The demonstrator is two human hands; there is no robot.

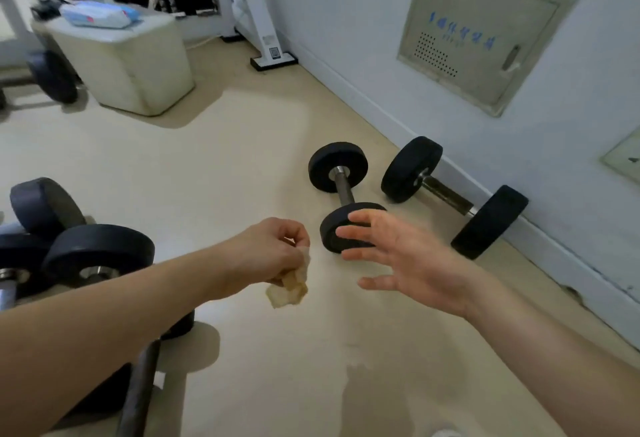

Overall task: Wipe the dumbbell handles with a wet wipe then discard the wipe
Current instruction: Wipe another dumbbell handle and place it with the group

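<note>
Left hand (273, 253): fingers curled and pinched on a crumpled wipe (289, 289), which hangs below the fist, clear of the floor (214, 166).

Right hand (405, 256): fingers spread and empty, hovering over the near weight of the nearest dumbbell (344, 194); whether the fingertips touch the weight cannot be told.

Nearest dumbbell: lies on the floor at 12 o'clock from the hands, its handle (344, 189) bare and running away from the viewer.

Second dumbbell (453, 194): lies at 2 o'clock, just beside the first and close against the wall (381, 38).

Other dumbbells (83, 256): a group at 9 o'clock, partly hidden under the left forearm.

Pack of wipes (98, 14): rests on a pale box (131, 66) at 11 o'clock, well apart from the hands.

Bin: none visible; where the wipe will be discarded cannot be told.

Step in hand: judged to be the approach to the nearest dumbbell, the free hand about to steady it for wiping.

Next move calls for: a firm hold on the near weight so the dumbbell does not roll, then the wipe wrapped around the handle and drawn along it between the two weights.

Risk: the round weights may roll on the smooth floor under sideways pressure.
</note>
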